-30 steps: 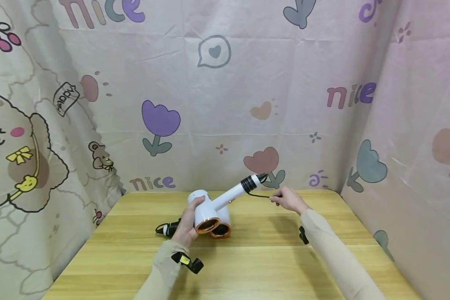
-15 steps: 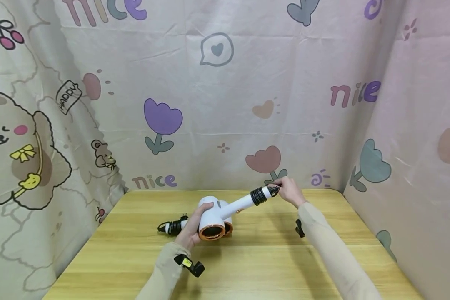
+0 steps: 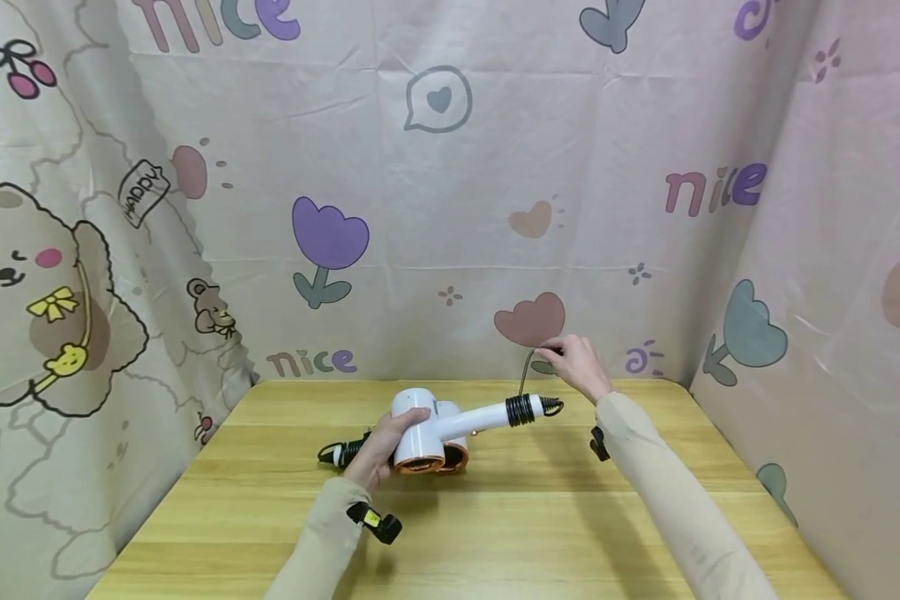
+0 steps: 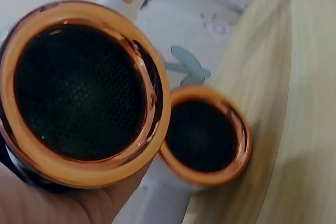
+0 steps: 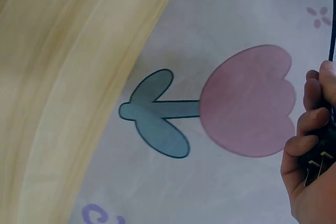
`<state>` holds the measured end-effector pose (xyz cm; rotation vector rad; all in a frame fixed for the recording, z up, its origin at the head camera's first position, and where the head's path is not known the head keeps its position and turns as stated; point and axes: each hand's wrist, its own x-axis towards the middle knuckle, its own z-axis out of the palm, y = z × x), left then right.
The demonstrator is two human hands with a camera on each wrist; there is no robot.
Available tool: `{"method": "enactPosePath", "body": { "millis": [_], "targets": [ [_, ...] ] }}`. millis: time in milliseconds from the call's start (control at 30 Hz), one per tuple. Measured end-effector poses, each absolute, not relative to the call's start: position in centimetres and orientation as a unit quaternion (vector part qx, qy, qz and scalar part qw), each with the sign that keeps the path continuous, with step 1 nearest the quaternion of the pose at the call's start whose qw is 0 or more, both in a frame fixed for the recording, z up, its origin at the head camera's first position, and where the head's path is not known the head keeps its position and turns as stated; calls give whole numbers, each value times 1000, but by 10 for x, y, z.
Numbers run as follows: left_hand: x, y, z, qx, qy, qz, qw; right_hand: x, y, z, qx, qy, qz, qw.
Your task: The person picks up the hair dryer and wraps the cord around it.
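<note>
My left hand (image 3: 378, 448) grips the barrel of a white hair dryer (image 3: 417, 429), held above the table with its handle pointing right. The left wrist view looks into this dryer's copper-rimmed mouth (image 4: 79, 93). Black cord (image 3: 520, 409) is wound in several turns near the handle's end. One strand rises from the coil to my right hand (image 3: 581, 367), whose fingers hold the cord's end. A black plug (image 5: 315, 160) with metal prongs shows inside the curled right hand in the right wrist view.
Behind the held dryer is a second white hair dryer (image 3: 457, 457), partly hidden, on the wooden table (image 3: 495, 542). Its cord-wrapped handle end (image 3: 347, 453) juts out to the left. A patterned curtain (image 3: 435, 208) stands along the table's back and sides.
My right hand has swung from right of the handle's tip, around its end, to above it with the cord. The held dryer has shifted right, and its handle has tipped lower.
</note>
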<state>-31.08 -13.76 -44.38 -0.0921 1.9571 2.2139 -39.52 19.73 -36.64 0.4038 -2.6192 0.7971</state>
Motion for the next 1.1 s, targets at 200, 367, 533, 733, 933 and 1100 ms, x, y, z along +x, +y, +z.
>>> {"method": "enactPosePath", "body": {
  "millis": [200, 367, 533, 733, 933, 1100],
  "targets": [
    [-312, -144, -443, -7, 717, 696, 37, -388, 188, -365, 169, -922, 261, 229],
    [-315, -146, -441, 27, 736, 677, 8, -380, 180, -365, 187, -912, 252, 266],
    [-317, -148, -437, 52, 755, 654, -17, -373, 171, -362, 206, -908, 240, 275],
    [-321, -150, -430, 81, 764, 640, -27, -368, 165, -362, 205, -906, 232, 288],
    [-324, -152, -426, 85, 780, 618, -52, -364, 161, -362, 211, -902, 245, 285],
    [-328, -149, -424, 49, 804, 587, -75, -359, 159, -360, 199, -895, 287, 277]
  ]
}}
